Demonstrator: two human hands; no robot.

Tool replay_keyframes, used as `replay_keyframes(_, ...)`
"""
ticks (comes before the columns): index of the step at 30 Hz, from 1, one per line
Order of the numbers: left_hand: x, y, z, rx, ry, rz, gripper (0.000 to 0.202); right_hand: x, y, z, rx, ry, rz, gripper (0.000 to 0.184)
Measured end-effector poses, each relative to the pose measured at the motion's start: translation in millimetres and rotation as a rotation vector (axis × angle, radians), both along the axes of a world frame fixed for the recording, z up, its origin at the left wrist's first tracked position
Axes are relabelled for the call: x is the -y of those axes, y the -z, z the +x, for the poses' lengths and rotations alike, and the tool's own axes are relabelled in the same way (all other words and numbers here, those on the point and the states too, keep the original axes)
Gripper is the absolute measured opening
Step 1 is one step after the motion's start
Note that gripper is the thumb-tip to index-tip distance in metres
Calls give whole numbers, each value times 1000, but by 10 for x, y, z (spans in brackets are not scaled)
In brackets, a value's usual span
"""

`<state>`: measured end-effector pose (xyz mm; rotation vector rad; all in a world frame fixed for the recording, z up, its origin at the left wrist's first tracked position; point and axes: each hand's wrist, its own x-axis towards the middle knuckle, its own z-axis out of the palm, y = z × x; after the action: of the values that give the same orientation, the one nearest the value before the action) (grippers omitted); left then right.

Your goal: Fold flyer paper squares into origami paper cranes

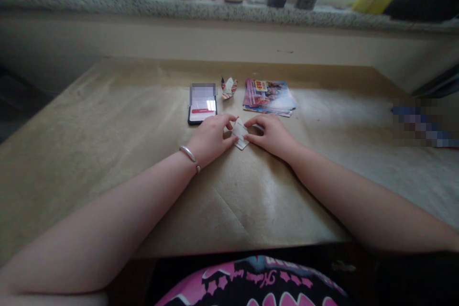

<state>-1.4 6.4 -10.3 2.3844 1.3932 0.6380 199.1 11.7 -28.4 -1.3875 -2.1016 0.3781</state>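
A small folded piece of white paper [240,135], kite-shaped, lies on the table between my hands. My left hand [214,136], with a silver bangle on its wrist, pinches the paper's left edge with thumb and finger. At the opposite edge, my right hand [269,135] has thumb and fingertips on the paper, curled around a small gap. Just beyond stands a folded paper figure [229,88] with printed colours. A phone [202,105] with a lit screen lies by my left hand, and a stack of printed leaflets [268,97] lies beyond my right.
The tan tabletop [229,201] spreads around my arms, its near edge close to my body. Behind it, a speckled stone windowsill [201,7] holds jars, bottles and a yellow item [373,2]. A blurred-out object [425,124] sits at the right edge.
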Motion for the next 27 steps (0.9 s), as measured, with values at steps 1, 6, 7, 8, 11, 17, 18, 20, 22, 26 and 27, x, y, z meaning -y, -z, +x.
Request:
replay_keyframes(1, 0, 1, 2, -8, -8, 0, 46, -4, 3, 2, -15, 10, -4, 21)
replay_keyframes(6, -1, 5, 1, -25, -23, -18, 52, -13, 22, 13, -73, 13, -25, 11)
replay_keyframes(7, -3, 6, -1, -17, -23, -27, 53, -15, 25, 15, -75, 4, -27, 10)
replay_keyframes(8, -6, 8, -4, -7, -23, -35, 54, -18, 27, 18, -74, -7, -31, 9)
replay_keyframes(11, -20, 14, -8, 18, -9, -46, 54, -27, 29, 29, -72, -59, -32, 8)
replay_keyframes(17, -30, 18, -6, 19, 15, -49, 52, -44, 28, 41, -110, -134, -20, 13)
replay_keyframes(18, -28, 16, -8, 23, 22, -45, 52, -45, 29, 40, -118, -141, -20, 14)
replay_keyframes(20, -22, 10, -15, 25, 41, -25, 52, -44, 28, 35, -124, -142, -15, 13)
replay_keyframes(22, -18, 5, -24, 6, 71, -1, 46, -37, 23, 30, -119, -130, -6, 12)
replay_keyframes(26, -31, 13, -44, -14, 129, 17, 20, -16, 6, 36, -92, -106, 5, 8)
replay_keyframes(27, -39, 21, -49, -4, 131, 17, 17, -11, 2, 41, -82, -104, 4, 8)
